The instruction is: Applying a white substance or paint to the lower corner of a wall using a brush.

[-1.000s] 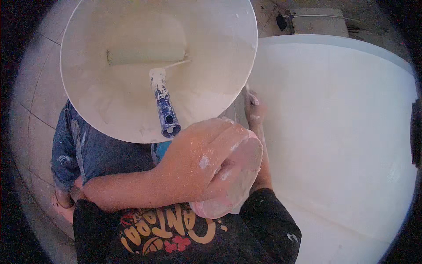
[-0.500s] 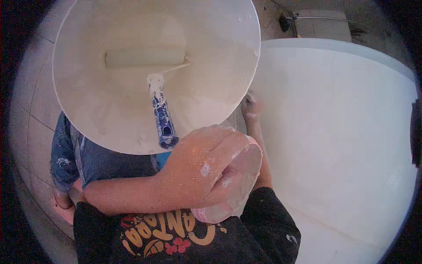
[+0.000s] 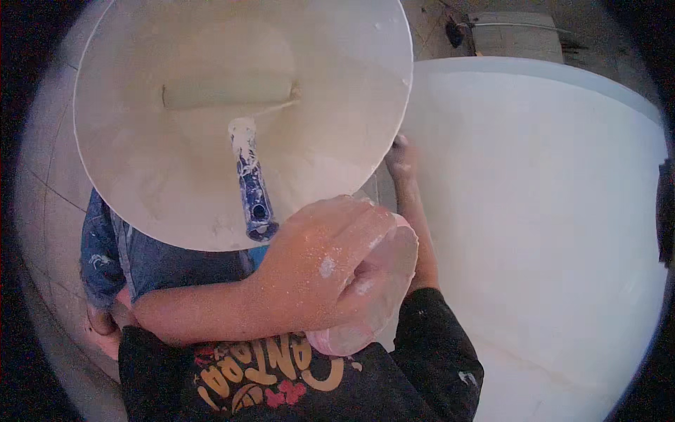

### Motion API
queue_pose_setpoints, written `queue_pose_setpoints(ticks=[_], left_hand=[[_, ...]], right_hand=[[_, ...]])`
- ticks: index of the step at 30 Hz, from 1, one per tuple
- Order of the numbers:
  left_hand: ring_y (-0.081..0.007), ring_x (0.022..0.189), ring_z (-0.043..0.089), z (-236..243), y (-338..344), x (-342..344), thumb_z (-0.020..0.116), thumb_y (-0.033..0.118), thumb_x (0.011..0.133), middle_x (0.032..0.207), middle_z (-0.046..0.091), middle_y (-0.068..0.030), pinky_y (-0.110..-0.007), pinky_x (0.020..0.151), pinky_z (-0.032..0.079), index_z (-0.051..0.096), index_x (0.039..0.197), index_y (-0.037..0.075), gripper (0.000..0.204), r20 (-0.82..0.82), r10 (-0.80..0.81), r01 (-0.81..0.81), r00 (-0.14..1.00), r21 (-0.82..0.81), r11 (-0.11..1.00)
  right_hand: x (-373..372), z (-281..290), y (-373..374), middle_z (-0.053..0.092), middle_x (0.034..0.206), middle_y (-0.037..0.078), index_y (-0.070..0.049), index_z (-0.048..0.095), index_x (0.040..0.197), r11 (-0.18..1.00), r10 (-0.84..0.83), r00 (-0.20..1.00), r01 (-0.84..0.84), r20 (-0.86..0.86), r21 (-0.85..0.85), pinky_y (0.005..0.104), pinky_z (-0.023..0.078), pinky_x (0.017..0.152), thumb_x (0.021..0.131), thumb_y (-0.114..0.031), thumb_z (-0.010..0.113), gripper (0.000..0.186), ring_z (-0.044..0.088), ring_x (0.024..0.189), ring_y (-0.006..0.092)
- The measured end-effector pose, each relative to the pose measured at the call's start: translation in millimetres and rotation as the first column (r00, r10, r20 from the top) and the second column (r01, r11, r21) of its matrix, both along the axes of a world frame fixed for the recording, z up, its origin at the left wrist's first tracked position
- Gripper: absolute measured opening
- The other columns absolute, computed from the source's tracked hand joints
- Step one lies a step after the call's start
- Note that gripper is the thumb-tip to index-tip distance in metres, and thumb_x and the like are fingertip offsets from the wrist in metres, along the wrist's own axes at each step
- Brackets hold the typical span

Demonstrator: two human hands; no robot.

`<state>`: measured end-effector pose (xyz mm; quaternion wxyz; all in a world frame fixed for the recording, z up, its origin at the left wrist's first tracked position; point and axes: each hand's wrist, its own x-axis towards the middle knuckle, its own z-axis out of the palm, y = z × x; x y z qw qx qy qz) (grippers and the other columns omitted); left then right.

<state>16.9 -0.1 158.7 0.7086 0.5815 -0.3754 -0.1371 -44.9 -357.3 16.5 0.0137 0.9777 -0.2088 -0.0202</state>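
The left hand [image 3: 316,253] grips a pink pad [image 3: 394,278], held before the shirt [image 3: 295,394], at the near rim of the white basin [image 3: 144,225]. Room to move opens rightward over the broad white surface [image 3: 541,211], whose far edge curves round; between basin and surface the gap is narrow. The roller [image 3: 225,91] lies in the basin, its blue handle [image 3: 251,184] reaching to the near rim, beside the left hand.

The upper frame cuts off the basin's far rim. Fingers cover much of the pad. The right hand [image 3: 403,158] is partly hidden at the basin's right rim; whether it grips anything cannot be told.
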Motion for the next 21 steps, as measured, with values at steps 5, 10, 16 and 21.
queue_pose_setpoints(ticks=[5,10,16,21], left_hand=[[-0.0394,0.083,0.058,0,3,6,0.062,0.006,0.064,0.093,0.060,-0.0187,-0.046,0.074,0.048,0.053,0.104,0.002,0.040,-0.013,-0.073,0.074,0.997,0.054,0.996],[-0.0383,0.081,0.058,-3,1,-1,0.062,0.006,0.064,0.092,0.059,-0.0178,-0.045,0.073,0.048,0.054,0.104,0.002,0.040,0.014,-0.028,0.028,1.000,0.024,0.999],[-0.0381,0.081,0.058,-3,4,1,0.062,0.006,0.064,0.094,0.060,-0.0179,-0.045,0.072,0.048,0.054,0.103,0.002,0.040,-0.017,-0.042,0.043,0.999,0.016,0.999],[-0.0384,0.082,0.059,-6,3,4,0.062,0.006,0.064,0.095,0.060,-0.0187,-0.044,0.072,0.049,0.054,0.102,0.003,0.039,-0.007,-0.029,0.030,1.000,0.039,0.999]], right_hand=[[14,-4,-17,0.066,0.099,0.014,-0.012,0.066,0.103,0.996,-0.088,0.982,0.082,-0.167,-0.038,0.0451,0.051,0.074,0.093,-0.032,0.052,0.026,0.064,0.084,0.0374],[-5,18,-13,0.068,0.092,0.016,-0.008,0.070,0.095,1.000,-0.004,0.929,-0.005,0.371,0.023,0.0410,0.052,0.069,0.085,-0.025,0.059,0.023,0.066,0.077,0.0323],[36,-2,3,0.067,0.094,0.013,-0.013,0.062,0.108,0.977,-0.013,0.950,-0.055,-0.312,-0.207,0.0464,0.051,0.071,0.091,-0.031,0.056,0.025,0.065,0.083,0.0349],[27,-22,-44,0.066,0.095,0.015,-0.011,0.061,0.106,0.988,0.119,0.991,-0.112,0.066,-0.109,0.0474,0.050,0.074,0.092,-0.031,0.054,0.026,0.064,0.089,0.0352]])
